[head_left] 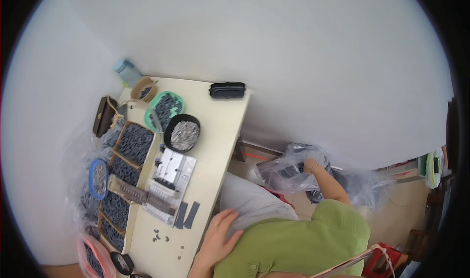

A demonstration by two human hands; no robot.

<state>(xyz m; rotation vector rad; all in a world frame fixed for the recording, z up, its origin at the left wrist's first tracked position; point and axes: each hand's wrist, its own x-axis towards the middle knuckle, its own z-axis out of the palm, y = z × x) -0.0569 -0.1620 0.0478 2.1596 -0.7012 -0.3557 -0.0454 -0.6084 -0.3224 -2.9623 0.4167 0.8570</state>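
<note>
My left hand [219,237] rests by the table's near edge, at my lap. Its fingers are spread and nothing is in them. Down at floor level on the right, my right arm reaches to a clear plastic bag [289,176] with dark contents. My right hand [311,166] is at the top of this bag; its fingers are hidden, so I cannot see whether they grip anything. On the table, a silver metal fixture [177,166] holds a row of small dark parts. Two dark grey strips [191,215] lie beside it.
A divided tray [128,150] of dark parts runs along the table's left. Around it stand a green bowl [180,101], a black bowl [196,126] of silver pieces, a blue dish [91,180] and a pink bag [84,246]. A black case [227,90] lies at the far corner.
</note>
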